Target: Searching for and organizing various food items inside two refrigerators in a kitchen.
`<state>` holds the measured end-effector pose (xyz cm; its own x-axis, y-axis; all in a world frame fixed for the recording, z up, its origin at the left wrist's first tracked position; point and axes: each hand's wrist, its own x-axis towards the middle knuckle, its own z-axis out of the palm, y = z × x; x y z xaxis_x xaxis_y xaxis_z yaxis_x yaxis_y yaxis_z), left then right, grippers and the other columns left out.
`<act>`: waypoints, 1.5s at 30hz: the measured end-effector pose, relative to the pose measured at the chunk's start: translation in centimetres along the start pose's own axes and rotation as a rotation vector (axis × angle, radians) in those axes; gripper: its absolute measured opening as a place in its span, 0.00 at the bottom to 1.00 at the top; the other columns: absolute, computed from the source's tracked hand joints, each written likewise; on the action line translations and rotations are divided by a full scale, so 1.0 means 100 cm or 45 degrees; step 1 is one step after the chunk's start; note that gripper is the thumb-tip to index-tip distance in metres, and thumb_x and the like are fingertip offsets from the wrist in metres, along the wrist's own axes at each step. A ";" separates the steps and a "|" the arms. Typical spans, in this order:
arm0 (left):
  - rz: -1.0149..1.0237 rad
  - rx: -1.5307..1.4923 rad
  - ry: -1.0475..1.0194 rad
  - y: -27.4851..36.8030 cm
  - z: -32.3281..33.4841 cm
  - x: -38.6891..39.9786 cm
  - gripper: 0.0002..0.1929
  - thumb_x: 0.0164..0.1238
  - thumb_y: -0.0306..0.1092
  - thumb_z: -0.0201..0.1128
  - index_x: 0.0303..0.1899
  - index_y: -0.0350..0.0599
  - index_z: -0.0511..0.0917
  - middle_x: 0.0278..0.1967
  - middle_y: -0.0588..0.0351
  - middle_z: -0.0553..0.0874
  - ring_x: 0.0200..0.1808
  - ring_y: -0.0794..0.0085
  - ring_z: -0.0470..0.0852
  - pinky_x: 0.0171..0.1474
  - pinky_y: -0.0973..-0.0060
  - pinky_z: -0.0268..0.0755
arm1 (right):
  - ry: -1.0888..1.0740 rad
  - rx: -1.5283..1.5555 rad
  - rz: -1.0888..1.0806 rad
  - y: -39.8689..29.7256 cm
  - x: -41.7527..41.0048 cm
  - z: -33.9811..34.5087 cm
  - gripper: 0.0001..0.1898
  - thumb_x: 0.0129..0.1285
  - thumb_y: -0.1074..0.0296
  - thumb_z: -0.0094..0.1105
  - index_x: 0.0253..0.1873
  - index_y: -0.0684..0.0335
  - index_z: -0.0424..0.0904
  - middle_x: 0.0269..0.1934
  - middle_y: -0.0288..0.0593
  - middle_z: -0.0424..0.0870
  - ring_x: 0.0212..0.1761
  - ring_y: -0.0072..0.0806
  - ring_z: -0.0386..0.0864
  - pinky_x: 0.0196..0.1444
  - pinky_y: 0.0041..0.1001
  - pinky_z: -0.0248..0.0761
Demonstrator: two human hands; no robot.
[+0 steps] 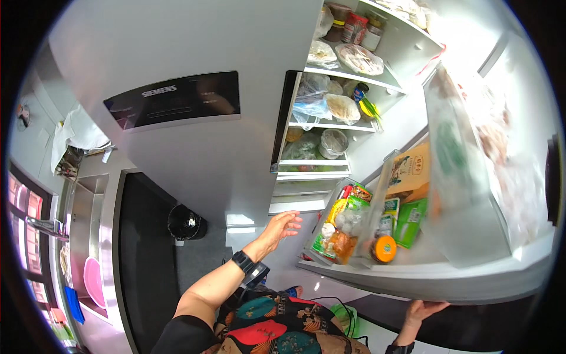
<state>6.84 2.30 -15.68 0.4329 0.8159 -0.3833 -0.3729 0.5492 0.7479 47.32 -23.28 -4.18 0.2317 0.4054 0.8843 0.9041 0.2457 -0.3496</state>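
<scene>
My left hand (283, 228) is in the air in front of the refrigerator, fingers somewhat apart and nothing in it. Below its wrist is a black band with a device. My right hand (422, 312) touches the outer face of the open refrigerator door (420, 283); the door partly hides its fingers. Clear bins in the door hold seasoning packets (340, 221), a green packet (411, 221), a tan paper package (411, 170) and an orange-lidded jar (384, 248). On the shelves inside are a bagged container (334, 144), wrapped food (360, 58) and several jars (371, 35).
The other refrigerator door (199, 168), with a dark control panel (172, 101), stands to the left. Beyond it are a black-lined trash bin (188, 223) and a steel sink (88, 212) with a pink basin (93, 281). A green bag (347, 316) lies on the floor near me.
</scene>
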 end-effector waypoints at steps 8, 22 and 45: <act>-0.315 -0.631 0.282 -0.080 -0.062 0.162 0.28 0.73 0.41 0.56 0.69 0.42 0.59 0.67 0.41 0.70 0.63 0.51 0.74 0.64 0.55 0.70 | 0.382 0.061 1.137 0.034 0.027 -0.050 0.33 0.76 0.46 0.42 0.76 0.62 0.53 0.73 0.51 0.59 0.74 0.40 0.59 0.76 0.39 0.51; -0.124 -0.728 0.757 -0.116 -0.147 0.363 0.41 0.70 0.41 0.59 0.76 0.39 0.43 0.71 0.40 0.61 0.66 0.50 0.71 0.60 0.59 0.75 | 0.623 -0.126 1.060 0.237 0.029 -0.023 0.25 0.77 0.55 0.45 0.69 0.68 0.63 0.68 0.51 0.67 0.69 0.38 0.67 0.73 0.39 0.60; -0.086 -0.677 0.807 -0.148 -0.183 0.423 0.32 0.57 0.39 0.78 0.59 0.40 0.69 0.61 0.50 0.70 0.65 0.61 0.67 0.68 0.61 0.65 | -1.133 0.532 2.178 0.111 -0.119 0.268 0.21 0.75 0.56 0.51 0.65 0.62 0.72 0.55 0.43 0.83 0.51 0.28 0.82 0.51 0.26 0.72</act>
<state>15.63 32.01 -52.91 -0.0170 0.6377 -0.7701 -0.7697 0.4832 0.4171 44.99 -1.80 -26.92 0.2843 0.6206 -0.7308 -0.1883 -0.7112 -0.6773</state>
